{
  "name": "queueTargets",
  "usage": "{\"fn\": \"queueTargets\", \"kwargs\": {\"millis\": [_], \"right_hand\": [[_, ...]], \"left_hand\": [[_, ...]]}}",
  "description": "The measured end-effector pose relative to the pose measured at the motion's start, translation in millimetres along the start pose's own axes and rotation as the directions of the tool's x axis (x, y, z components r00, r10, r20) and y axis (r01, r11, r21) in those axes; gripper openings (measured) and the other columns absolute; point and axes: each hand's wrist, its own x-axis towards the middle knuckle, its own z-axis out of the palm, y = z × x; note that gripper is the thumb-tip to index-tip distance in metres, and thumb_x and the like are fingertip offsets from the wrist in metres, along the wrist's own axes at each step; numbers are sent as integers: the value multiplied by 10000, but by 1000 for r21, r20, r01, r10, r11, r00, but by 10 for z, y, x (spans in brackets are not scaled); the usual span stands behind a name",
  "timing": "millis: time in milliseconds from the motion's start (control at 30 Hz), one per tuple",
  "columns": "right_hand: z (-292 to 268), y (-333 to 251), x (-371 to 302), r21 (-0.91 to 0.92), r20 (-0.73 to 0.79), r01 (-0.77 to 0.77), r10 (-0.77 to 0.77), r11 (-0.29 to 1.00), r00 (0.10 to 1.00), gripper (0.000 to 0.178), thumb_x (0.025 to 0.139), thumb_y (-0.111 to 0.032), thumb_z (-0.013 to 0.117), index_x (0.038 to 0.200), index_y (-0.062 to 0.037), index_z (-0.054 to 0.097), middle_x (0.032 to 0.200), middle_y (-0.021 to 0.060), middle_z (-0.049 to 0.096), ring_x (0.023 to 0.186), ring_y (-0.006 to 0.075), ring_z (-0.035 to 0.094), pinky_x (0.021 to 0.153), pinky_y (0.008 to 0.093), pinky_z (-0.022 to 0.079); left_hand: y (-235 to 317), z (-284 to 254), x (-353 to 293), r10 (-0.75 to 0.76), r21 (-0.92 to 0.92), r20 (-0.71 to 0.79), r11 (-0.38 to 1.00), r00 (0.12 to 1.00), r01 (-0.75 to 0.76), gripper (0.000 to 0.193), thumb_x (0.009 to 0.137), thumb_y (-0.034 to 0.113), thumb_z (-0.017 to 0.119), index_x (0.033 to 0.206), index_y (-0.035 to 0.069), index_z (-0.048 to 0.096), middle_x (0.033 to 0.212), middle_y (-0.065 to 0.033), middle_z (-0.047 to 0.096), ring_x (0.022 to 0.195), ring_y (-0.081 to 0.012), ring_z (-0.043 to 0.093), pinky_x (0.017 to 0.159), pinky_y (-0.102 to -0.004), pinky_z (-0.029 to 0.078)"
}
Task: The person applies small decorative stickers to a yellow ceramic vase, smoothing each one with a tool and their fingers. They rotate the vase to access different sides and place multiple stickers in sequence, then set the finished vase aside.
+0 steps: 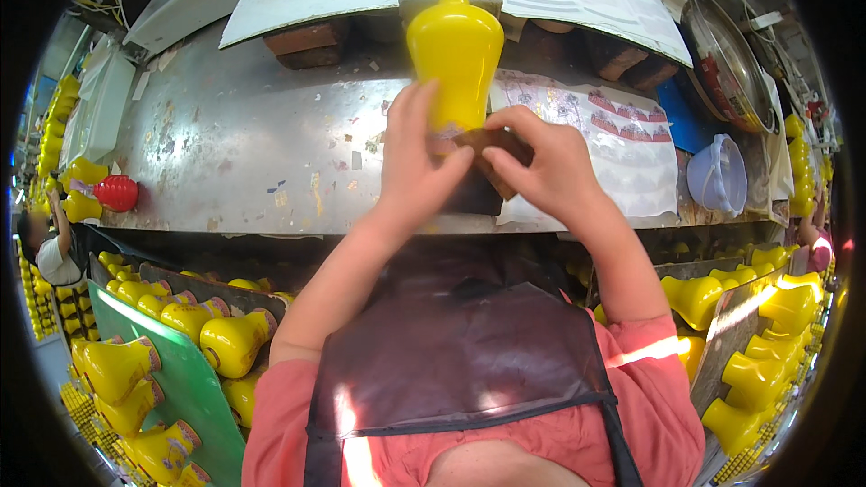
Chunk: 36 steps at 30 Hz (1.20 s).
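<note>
Gripping yellow bottle (456, 59) mid-bench: left hand (415, 158), right hand (541, 167); bench edge (271, 227) near.

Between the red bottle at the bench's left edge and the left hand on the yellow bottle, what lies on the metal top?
Head view: nothing but scuffed metal bench top between red bottle and left hand.
</note>
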Motion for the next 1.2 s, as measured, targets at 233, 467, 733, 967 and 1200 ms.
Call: {"fn": "queueTargets", "kwargs": {"millis": [233,467,733,967,1200], "right_hand": [[-142,-127,330,-228,34,375,-377,899,925,323,837,-92,773,1148,-167,727,775,105,642,703,317,673,605,421,529],[-71,-107,322,-283,-145,327,-377,902,915,333,821,-48,781,1131,-144,708,813,103,679,720,307,674,619,422,539],[-82,104,170,-112,-171,269,-285,957,943,353,835,-27,791,1170,-110,716,902,134,722,796,330,701,687,404,559],[-80,-21,217,-268,-154,297,-346,916,926,341,833,-50,798,1155,-138,728,783,109,656,700,310,663,614,407,528],[-90,20,217,-371,-150,256,-330,892,932,348,829,-74,809,1160,-143,728,772,107,650,683,303,645,593,407,514]], "left_hand": [[98,119,27,-178,-243,-60,957,982,158,850,765,154,794,1512,47,401,1467,-228,453,1367,-411,456,1150,-477,389],[118,-18,51,104,248,-17,964,994,-96,967,736,176,909,1561,103,410,1533,-192,390,1150,-317,564,986,-399,524],[-62,-12,66,116,12,-23,993,993,-115,1025,661,142,949,1547,64,440,1514,-225,482,1303,-408,571,1081,-462,488],[52,-22,35,86,169,-16,982,996,-82,982,758,168,919,1580,34,397,1587,-231,403,1386,-410,515,1098,-439,484],[-23,-42,69,101,55,34,993,994,-103,980,769,159,910,1587,36,385,1600,-236,382,1369,-422,525,1079,-443,500]]}}
